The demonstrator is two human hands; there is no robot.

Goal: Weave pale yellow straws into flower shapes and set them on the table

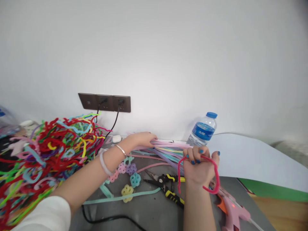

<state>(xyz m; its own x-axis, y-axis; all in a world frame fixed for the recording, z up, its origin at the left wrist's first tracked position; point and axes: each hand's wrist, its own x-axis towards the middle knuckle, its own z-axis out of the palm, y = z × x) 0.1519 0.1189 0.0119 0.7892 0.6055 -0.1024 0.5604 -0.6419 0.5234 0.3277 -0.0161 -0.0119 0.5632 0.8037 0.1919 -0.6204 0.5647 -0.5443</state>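
Note:
My left hand (144,140) reaches across to a bundle of pastel pipe cleaners (169,150) by the wall, its fingers bent around some strands at the bundle's left part. Part of those fingers is hidden. Raised nearer to me, my right hand (198,162) has its fingers curled over a bent pinkish-red pipe cleaner (217,179), whose two ends hang down on either side of the wrist. Between my arms lie small pastel flowers, including a yellow one (127,193) and a blue one (135,179). Black-and-yellow pliers (166,181) rest open beside my right wrist.
A tangled heap of bright pipe cleaners (55,144) covers the left side. A water bottle (203,130) leans near the wall, beside a white sheet (245,157). A pink glue gun (234,211) lies at the lower right. Black cords run from the wall socket (104,102).

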